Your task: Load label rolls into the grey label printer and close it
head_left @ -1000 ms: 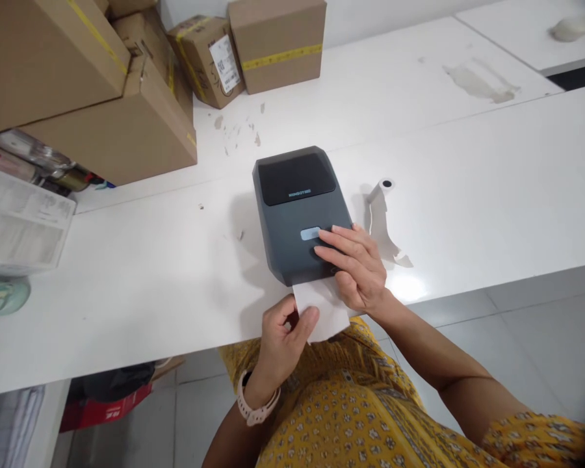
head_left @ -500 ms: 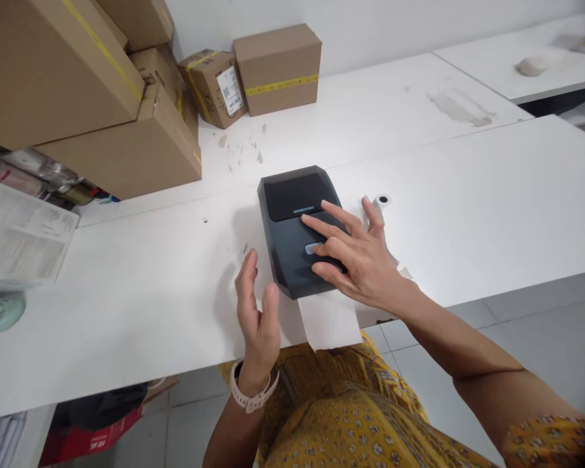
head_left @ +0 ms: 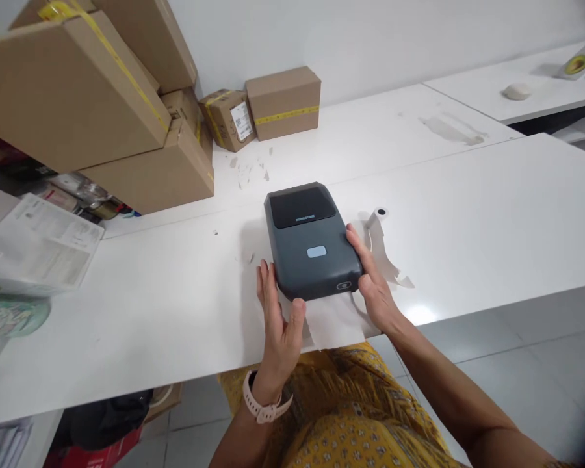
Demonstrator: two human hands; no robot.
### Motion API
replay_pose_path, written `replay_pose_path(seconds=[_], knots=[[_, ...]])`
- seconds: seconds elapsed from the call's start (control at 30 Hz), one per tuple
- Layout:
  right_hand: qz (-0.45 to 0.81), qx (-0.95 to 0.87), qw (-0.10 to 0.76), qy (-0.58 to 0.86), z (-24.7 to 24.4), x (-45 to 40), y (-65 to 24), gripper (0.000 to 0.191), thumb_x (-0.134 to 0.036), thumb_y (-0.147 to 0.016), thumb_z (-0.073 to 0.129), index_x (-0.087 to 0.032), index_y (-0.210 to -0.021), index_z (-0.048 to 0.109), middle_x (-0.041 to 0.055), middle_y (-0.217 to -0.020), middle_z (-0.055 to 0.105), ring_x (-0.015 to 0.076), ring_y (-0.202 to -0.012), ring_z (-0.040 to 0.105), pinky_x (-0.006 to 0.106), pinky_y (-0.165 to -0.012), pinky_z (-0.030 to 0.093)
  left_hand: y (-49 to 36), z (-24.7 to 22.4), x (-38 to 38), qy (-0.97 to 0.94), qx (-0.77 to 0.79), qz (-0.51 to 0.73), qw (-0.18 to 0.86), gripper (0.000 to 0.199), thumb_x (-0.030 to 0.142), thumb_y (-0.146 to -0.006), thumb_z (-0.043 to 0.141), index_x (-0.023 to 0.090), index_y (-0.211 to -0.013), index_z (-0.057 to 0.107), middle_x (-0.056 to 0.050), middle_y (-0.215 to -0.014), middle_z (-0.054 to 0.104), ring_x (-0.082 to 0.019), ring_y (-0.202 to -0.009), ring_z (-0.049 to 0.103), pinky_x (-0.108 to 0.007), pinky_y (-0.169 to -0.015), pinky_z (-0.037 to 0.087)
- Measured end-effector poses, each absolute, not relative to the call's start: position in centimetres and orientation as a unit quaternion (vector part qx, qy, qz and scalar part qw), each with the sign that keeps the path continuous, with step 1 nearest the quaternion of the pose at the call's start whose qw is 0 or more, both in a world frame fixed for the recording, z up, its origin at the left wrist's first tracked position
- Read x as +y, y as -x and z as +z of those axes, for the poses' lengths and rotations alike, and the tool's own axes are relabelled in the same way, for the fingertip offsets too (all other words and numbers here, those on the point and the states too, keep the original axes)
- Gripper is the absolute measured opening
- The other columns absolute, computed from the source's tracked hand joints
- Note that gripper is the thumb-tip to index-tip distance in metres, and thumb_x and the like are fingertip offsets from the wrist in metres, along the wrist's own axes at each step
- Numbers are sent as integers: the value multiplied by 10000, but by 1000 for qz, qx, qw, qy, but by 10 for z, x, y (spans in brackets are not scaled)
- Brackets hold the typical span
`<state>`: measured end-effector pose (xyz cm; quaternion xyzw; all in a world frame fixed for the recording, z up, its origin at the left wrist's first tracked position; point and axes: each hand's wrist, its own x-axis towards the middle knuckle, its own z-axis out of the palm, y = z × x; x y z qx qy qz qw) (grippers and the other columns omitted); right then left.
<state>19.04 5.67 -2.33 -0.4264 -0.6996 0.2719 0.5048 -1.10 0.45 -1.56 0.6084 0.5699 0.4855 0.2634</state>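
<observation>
A dark grey label printer [head_left: 299,260], with a black glossy panel and a light blue button [head_left: 316,251], sits on the white table. A white paper strip [head_left: 336,322] sticks out from under its front. My left hand [head_left: 280,328] lies along the printer's left front corner, fingers stretched out and thumb apart. On the opposite side, my right hand [head_left: 376,296] rests against the right edge, its index finger extended and thumb near the front corner; its other fingers are mostly hidden. Neither hand is visibly wrapped round the printer.
A small roll of paper [head_left: 379,214] with a torn, trailing strip [head_left: 387,260] lies right of the printer. Cardboard boxes [head_left: 141,172] are stacked at the left, two smaller ones by the wall. The table's front edge runs close to my body.
My right hand has left the printer's top and button and moved down to its right side. My left hand has come in against the left front corner. The view has shifted slightly.
</observation>
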Motion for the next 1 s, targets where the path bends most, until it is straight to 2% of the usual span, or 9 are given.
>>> replay_pose_path(seconds=[0.1,0.2,0.27,0.33,0.47,0.6,0.73,0.9,1.0], knots=[[268,-719,485,420,2,64,-196,730,-733,-1023,246,-377,-1660,263,32,-1762,243,322,-1625,249,584,-1296,318,17,-1,18,-594,541,529,273,586,519,-1059,463,351,-1614,378,-38,-1769,224,-262,-1654,148,-464,-1326,268],[190,-764,470,399,41,90,-199,782,-777,-993,286,-375,-1662,242,45,-1742,290,381,-1600,285,658,-1288,268,26,20,54,-546,489,609,302,484,508,-1069,432,292,-1479,570,-69,-1665,450,-255,-1546,420,-428,-1260,372],[117,-783,480,378,69,118,-194,779,-799,-969,337,-394,-1633,299,27,-1725,321,398,-1584,305,660,-1286,260,33,29,85,-516,484,647,284,362,470,-1025,540,241,-1242,718,-80,-1472,644,-246,-1420,556,-397,-1177,450],[81,-780,515,345,93,151,-184,693,-781,-983,331,-407,-1561,414,11,-1663,425,365,-1530,410,598,-1254,352,39,31,112,-495,523,643,260,248,372,-955,644,232,-1140,731,-67,-1302,721,-212,-1260,634,-341,-1049,511],[66,-756,573,311,128,213,-164,572,-699,-1042,267,-341,-1318,618,42,-1238,718,269,-1170,687,437,-1037,540,45,14,133,-498,591,572,275,315,328,-893,686,211,-1185,682,-33,-1029,685,-131,-833,605,-265,-783,500],[30,-740,557,374,145,261,-152,548,-715,-1025,279,-321,-1126,647,52,-955,715,280,-875,675,437,-849,546,47,-4,126,-526,602,479,363,528,473,-901,698,190,-1331,584,84,-658,441,-115,-620,446,-250,-640,384],[59,-726,538,424,152,291,-149,522,-615,-1063,196,-318,-1014,623,74,-1038,714,287,-1004,663,440,-904,539,48,-8,124,-529,586,443,424,666,516,-888,706,186,-1432,508,98,-640,386,-116,-608,388,-254,-607,324],[-89,-750,513,407,138,258,-152,390,-510,-1062,372,-301,-1336,556,117,-1377,638,312,-1330,576,489,-1066,484,47,-3,126,-522,585,448,429,694,449,-891,688,166,-1486,468,92,-656,421,-126,-639,426,-265,-658,372],[-133,-826,432,336,112,221,-158,315,-423,-1050,429,-263,-1208,650,119,-1210,718,325,-1184,660,516,-1012,499,46,-1,125,-532,594,439,414,693,420,-883,676,152,-1494,489,78,-666,468,-137,-654,479,-271,-666,393]])
